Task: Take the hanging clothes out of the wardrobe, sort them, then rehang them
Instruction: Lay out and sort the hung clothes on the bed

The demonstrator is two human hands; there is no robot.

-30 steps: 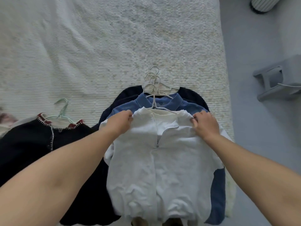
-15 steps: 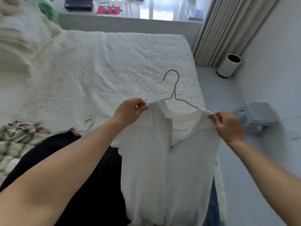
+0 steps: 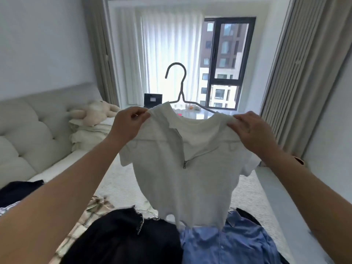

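Here, a short-sleeved white top with a half-open metal zip at the neck (image 3: 184, 168) hangs on a thin grey wire hanger (image 3: 182, 88) and is held up in the air above the bed, its hem ending just above the clothes lying there. The hanger's hook stands upright over the collar, and its two wire shoulders run into the top's neckline. The left hand (image 3: 127, 124) pinches the top's left shoulder, fingers curled tight on the fabric, while the right hand (image 3: 249, 128) grips the other shoulder in the same way, thumb and fingers clamped on the cloth. Beneath the hem, a blue button-up cotton shirt (image 3: 228, 244) lies spread flat on the bed, and just beside it to the left is a black knitted garment with pale stitching along its edge (image 3: 122, 237). A cream and green checked cloth (image 3: 83, 223) shows from under the black one. The bed with its white ribbed cover (image 3: 247, 195) carries all of these (another dark garment sits at the far left edge, too cropped to identify). Further off, a cream plush toy (image 3: 95, 111) rests on piled pillows by a padded grey headboard (image 3: 32, 130), and a dark-framed window (image 3: 228, 63) stands between pale curtains.
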